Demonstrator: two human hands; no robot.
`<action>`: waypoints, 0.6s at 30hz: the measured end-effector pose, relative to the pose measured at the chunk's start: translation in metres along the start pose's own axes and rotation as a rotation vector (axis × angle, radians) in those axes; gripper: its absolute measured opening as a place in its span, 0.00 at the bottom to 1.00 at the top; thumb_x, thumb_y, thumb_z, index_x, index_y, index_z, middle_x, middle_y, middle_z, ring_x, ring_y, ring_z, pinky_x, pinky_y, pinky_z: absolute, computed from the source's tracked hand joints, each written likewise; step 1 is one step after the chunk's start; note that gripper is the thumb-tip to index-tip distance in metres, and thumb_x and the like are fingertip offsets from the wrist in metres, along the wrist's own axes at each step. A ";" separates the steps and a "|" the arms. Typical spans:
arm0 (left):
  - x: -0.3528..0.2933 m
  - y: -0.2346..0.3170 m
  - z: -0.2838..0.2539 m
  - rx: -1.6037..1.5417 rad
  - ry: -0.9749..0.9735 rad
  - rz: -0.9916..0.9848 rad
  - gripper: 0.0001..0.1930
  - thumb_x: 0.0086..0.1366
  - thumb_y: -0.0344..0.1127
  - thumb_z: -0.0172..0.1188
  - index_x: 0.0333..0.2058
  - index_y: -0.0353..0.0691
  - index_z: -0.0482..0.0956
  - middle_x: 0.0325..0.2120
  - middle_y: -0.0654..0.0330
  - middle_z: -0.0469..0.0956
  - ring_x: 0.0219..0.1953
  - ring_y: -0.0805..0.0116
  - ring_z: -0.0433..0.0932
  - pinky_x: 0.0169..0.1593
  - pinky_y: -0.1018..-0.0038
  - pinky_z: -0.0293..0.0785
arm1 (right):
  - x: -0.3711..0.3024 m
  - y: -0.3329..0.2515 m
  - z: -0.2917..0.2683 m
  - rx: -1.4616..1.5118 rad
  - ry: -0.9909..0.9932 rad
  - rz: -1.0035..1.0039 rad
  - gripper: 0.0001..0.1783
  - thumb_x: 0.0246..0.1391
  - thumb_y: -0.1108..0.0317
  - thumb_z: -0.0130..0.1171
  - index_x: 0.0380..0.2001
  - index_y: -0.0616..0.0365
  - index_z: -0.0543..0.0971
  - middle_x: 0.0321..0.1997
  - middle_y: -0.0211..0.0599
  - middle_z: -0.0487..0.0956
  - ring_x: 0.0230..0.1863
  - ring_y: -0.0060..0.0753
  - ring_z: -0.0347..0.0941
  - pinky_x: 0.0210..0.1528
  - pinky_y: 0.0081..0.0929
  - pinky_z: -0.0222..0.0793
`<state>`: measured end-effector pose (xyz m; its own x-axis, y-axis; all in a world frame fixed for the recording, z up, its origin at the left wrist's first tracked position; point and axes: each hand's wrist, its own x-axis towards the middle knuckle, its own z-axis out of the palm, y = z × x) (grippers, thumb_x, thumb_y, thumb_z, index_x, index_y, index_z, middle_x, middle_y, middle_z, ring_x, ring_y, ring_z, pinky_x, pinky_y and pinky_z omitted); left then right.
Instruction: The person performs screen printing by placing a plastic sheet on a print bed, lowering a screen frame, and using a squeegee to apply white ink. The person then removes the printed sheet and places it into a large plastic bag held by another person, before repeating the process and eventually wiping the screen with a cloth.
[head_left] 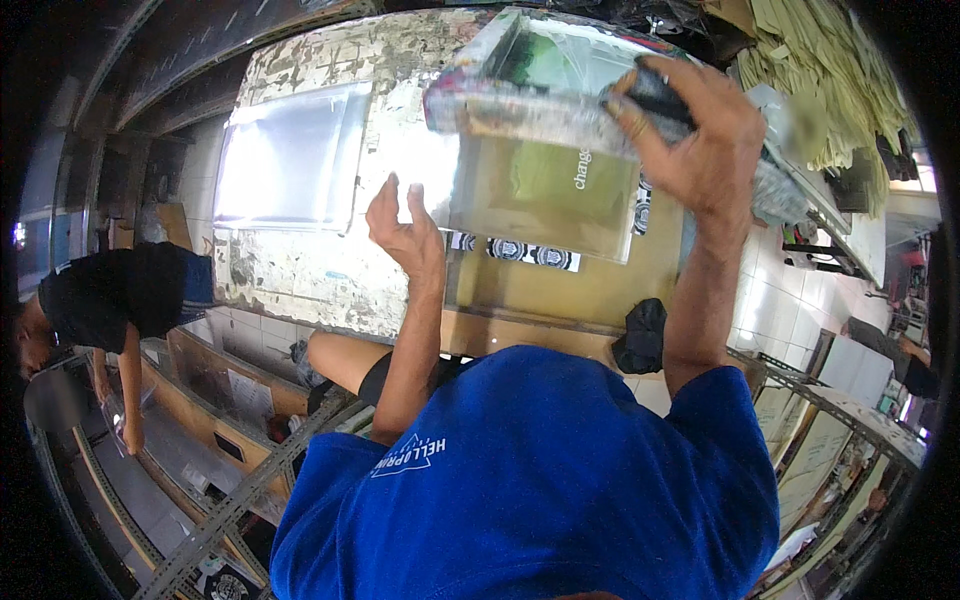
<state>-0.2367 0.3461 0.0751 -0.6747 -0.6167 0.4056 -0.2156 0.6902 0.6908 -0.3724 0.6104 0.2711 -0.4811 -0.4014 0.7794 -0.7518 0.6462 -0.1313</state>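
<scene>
Fingers (690, 88) of the right hand (712, 150) are bent around a dark block (662, 98) at the near edge of a paint-stained screen frame (545, 122); blur hides whether the block is a handle, a clamp or a pad. Such a grip probably gives control of the frame from its right side. The left hand (418, 245) is empty, its fingers upright and spread, beside the board's left edge, perhaps to keep clear of the frame.

Close to the body, a crumpled black cloth (642, 335) lies at the near edge of a tan board (510, 293). On the board a clear plastic sheet (560, 225) with white lettering runs under the frame, its near part exposed; black-and-white stickers (520, 252) border it, possibly as position marks. Whether the frame touches the sheet cannot be told.

To the left, another clear sheet (290, 160) lies flat on the splotched tabletop (330, 268), apart from the board, likely so it stays smooth and within reach. Behind the frame, green shows through its opening.

Farther off, pale yellow strips (825, 75) hang in a heap at upper right, and a co-worker in black (110, 290) bends down at far left.
</scene>
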 end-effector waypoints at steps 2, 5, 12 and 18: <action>-0.022 -0.044 0.013 0.266 0.037 -0.076 0.17 0.63 0.37 0.63 0.49 0.37 0.80 0.55 0.53 0.74 0.51 0.56 0.72 0.57 0.57 0.62 | 0.022 -0.005 -0.002 0.031 -0.068 0.075 0.22 0.40 0.58 0.75 0.39 0.53 0.84 0.33 0.41 0.82 0.33 0.43 0.78 0.36 0.34 0.72; -0.040 -0.066 0.032 0.539 -0.034 0.031 0.12 0.60 0.41 0.64 0.39 0.43 0.84 0.56 0.55 0.74 0.57 0.51 0.65 0.52 0.53 0.58 | 0.034 0.023 -0.008 0.103 -0.089 0.117 0.20 0.41 0.60 0.74 0.37 0.59 0.84 0.33 0.45 0.83 0.33 0.44 0.81 0.37 0.32 0.75; -0.026 -0.039 0.029 0.385 0.103 0.205 0.06 0.54 0.34 0.65 0.31 0.42 0.85 0.54 0.58 0.76 0.52 0.52 0.71 0.51 0.56 0.61 | 0.064 -0.014 -0.024 -0.010 -0.043 0.065 0.20 0.39 0.61 0.73 0.32 0.67 0.83 0.31 0.51 0.83 0.33 0.47 0.81 0.39 0.33 0.75; 0.034 0.040 0.019 -0.026 0.126 0.206 0.04 0.56 0.30 0.64 0.29 0.36 0.84 0.44 0.55 0.82 0.43 0.55 0.79 0.47 0.63 0.69 | 0.066 -0.010 -0.022 0.038 -0.074 0.174 0.20 0.39 0.61 0.73 0.32 0.66 0.84 0.28 0.49 0.83 0.30 0.45 0.81 0.38 0.32 0.75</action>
<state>-0.2818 0.3595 0.1050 -0.6089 -0.5076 0.6096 -0.0637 0.7973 0.6002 -0.3869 0.5916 0.3375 -0.6357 -0.3334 0.6962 -0.6706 0.6851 -0.2843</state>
